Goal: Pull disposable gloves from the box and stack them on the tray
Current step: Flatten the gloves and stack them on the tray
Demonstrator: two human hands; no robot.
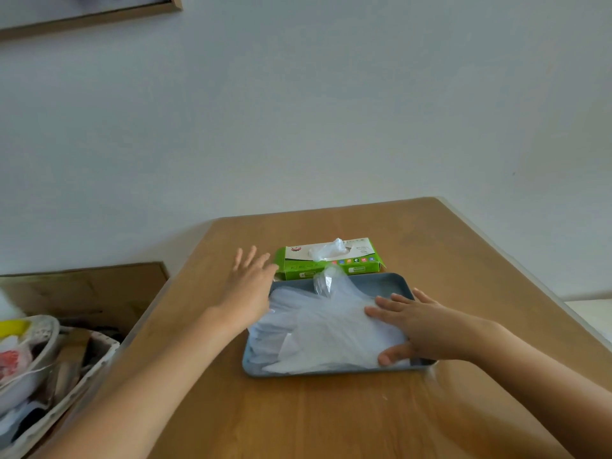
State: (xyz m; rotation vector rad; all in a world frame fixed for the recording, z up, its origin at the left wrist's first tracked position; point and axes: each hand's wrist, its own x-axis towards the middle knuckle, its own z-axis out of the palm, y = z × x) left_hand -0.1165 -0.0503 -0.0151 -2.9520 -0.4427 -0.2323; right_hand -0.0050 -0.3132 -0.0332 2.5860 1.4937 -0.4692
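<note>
Nearest my view, two bare forearms reach across a wooden table from its near edge. Off the table's left edge sits a woven basket of mixed items, blurred.

The left hand is spread wide with straight fingers and holds nothing. It hovers at the far-left corner of the tray, its fingertips close to the left end of the green glove box; I cannot tell whether they touch it. The box lies along the tray's far edge, toward the table's far edge, and one clear glove pokes up from its slot.

The blue-grey tray holds a pile of clear gloves covering most of its floor, with one crumpled end standing up near the far rim. The right hand lies flat on the pile's right side, fingers straight, thumb at the near-right rim, pressing the pile down.

I judge the task well under way: several gloves are stacked, the box is not empty, and more pulls remain.
</note>
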